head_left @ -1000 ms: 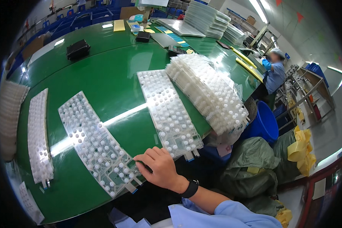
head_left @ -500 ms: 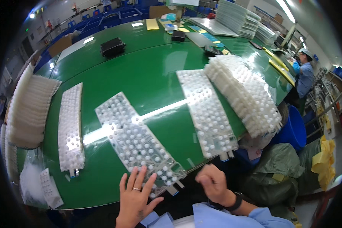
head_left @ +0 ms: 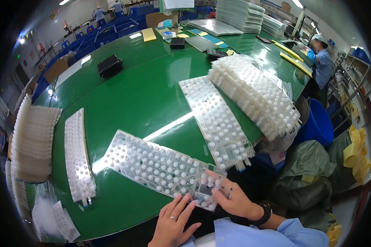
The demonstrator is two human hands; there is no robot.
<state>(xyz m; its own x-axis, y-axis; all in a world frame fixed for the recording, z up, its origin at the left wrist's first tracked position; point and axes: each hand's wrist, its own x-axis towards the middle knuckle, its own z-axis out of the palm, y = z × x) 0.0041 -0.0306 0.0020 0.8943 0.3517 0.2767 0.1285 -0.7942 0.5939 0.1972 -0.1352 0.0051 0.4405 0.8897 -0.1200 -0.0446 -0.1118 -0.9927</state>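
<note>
A keyboard membrane (head_left: 156, 164), a clear sheet dotted with white rubber domes, lies slantwise in front of me. My right hand (head_left: 237, 201) grips its right end, thumb on top near a dark patch. My left hand (head_left: 175, 220) is open, its outstretched fingertips touching the sheet's near edge. Left of it lies a second, narrow-looking membrane (head_left: 79, 154) with a short tail at its near end. To the right rests a third membrane (head_left: 214, 119), also with tails toward me. Beyond that one, a thick stack of membranes (head_left: 251, 88) leans over.
Another tall stack (head_left: 35, 140) stands at the left edge, with a plastic bag (head_left: 45, 214) nearby. A black box (head_left: 110, 66) sits farther back on the green table (head_left: 148, 94). A blue bin (head_left: 319, 123) and dark green bags (head_left: 307, 164) stand at right; a co-worker (head_left: 322, 61) is beyond.
The membrane before me has turned, its near end swinging rightward and its far end coming nearer. My right hand has taken hold of that near end. My left hand has shifted right. The view has shifted too.
</note>
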